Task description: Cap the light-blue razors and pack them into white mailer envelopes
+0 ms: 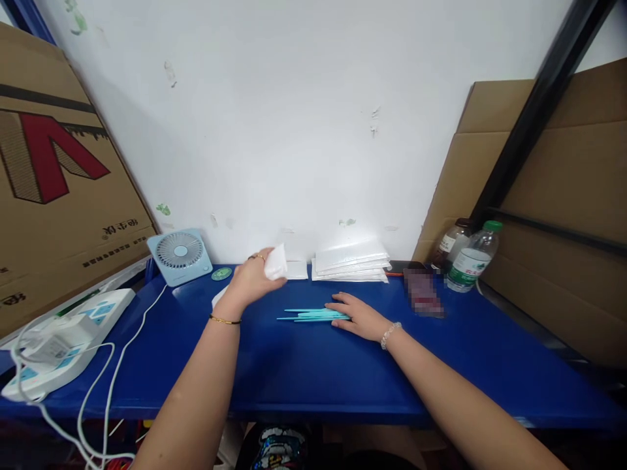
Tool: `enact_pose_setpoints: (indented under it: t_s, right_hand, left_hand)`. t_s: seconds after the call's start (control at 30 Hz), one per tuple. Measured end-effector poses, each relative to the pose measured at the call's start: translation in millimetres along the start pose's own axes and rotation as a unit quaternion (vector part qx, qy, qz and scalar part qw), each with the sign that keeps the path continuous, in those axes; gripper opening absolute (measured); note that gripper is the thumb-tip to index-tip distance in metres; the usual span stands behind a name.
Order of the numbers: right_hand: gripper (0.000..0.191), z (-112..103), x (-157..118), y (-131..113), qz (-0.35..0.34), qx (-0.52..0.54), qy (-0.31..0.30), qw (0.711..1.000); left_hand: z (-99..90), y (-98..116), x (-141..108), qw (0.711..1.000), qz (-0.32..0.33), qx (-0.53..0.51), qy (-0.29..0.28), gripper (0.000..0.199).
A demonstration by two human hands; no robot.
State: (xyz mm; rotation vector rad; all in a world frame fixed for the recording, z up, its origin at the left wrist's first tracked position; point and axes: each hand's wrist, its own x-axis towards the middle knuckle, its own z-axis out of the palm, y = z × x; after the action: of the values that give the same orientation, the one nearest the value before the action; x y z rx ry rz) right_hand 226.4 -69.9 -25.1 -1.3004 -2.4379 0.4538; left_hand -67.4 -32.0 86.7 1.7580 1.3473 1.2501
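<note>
My left hand [252,279] is closed on a small white packet [277,262], held up near the back of the blue table [313,372]. Several thin turquoise sticks [313,315] lie in a loose bundle at the middle of the table. The fingers of my right hand [360,316] are spread over the right end of these sticks and touch them. Behind, against the wall, rests a stack of flat white packets [350,261], with a smaller flat white piece [296,269] to its left. Another white item [219,297] is partly hidden behind my left wrist.
At the left are a light blue fan [180,256], a round green disc [222,274], and a power strip [73,346] with white cables. A blurred phone [422,292] and two bottles [474,261] stand or lie at the right. Cardboard [563,215] flanks the table.
</note>
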Motion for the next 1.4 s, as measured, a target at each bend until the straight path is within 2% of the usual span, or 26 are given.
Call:
enact_pose_setpoints:
  t_s: [0.1,0.2,0.3,0.37,0.47,0.53,0.63,0.8,0.93,1.03,1.17,1.27,1.33,1.4]
  right_hand:
    - [0.059,-4.6,-5.5,-7.8,-0.001,0.026,-0.025,0.999]
    - [0.053,-16.2,-9.6,-7.6,-0.009,0.066,0.001,0.998]
    - [0.038,-29.6,-11.8,4.5,0.013,0.076,0.105,0.992]
    - [0.030,-34.5,-12.3,14.6,0.033,0.051,0.145,0.988]
    - [0.021,-33.7,-11.7,23.5,0.032,0.036,0.129,0.990]
    - [0.019,-30.2,-10.3,23.9,0.021,0.042,0.109,0.993]
    - [0.019,-26.0,-7.6,19.7,0.013,0.058,0.095,0.994]
    - [0.030,-25.1,-2.9,12.8,0.011,0.082,0.110,0.990]
    - [0.031,-27.5,-0.8,20.5,0.021,0.073,0.123,0.990]
    - [0.032,-33.3,-3.9,34.9,0.064,0.043,0.134,0.988]
    - [0.026,-41.0,-11.5,46.2,0.151,-0.036,0.145,0.977]
    - [0.017,-39.1,-12.2,40.4,0.150,-0.049,0.162,0.974]
    - [0.014,-33.8,-9.6,33.2,0.108,-0.031,0.140,0.984]
    - [0.012,-27.0,-5.9,26.8,0.068,-0.016,0.102,0.992]
  left_hand:
    - [5.8,-47.8,-1.7,0.995,-0.082,0.058,-0.014,0.064]
    - [10.6,-74.4,-6.3,0.990,-0.131,0.010,-0.041,0.057]
    - [20.9,-72.3,-8.5,0.985,-0.128,-0.091,-0.067,0.043]
    - [33.9,-62.9,-8.2,0.982,-0.103,-0.115,-0.113,0.033]
    - [57.5,-51.6,-6.6,0.972,-0.032,-0.036,-0.230,0.025]
    - [70.1,-49.0,-4.9,0.951,0.011,0.052,-0.304,0.019]
    - [80.1,-49.6,-0.9,0.922,0.026,0.136,-0.360,0.010]
    - [92.3,-48.3,7.9,0.930,0.028,0.124,-0.344,0.016]
    - [104.2,-46.1,16.4,0.937,0.050,0.119,-0.326,0.010]
    - [106.5,-53.3,24.6,0.947,0.043,0.136,-0.287,0.004]
    - [103.5,-70.3,32.4,0.957,0.016,0.144,-0.251,0.009]
    - [102.4,-74.5,30.2,0.974,0.031,0.099,-0.201,0.018]
    - [103.7,-71.3,24.8,0.971,0.040,0.077,-0.223,0.019]
    - [106.8,-65.5,17.6,0.950,0.047,0.083,-0.297,0.021]
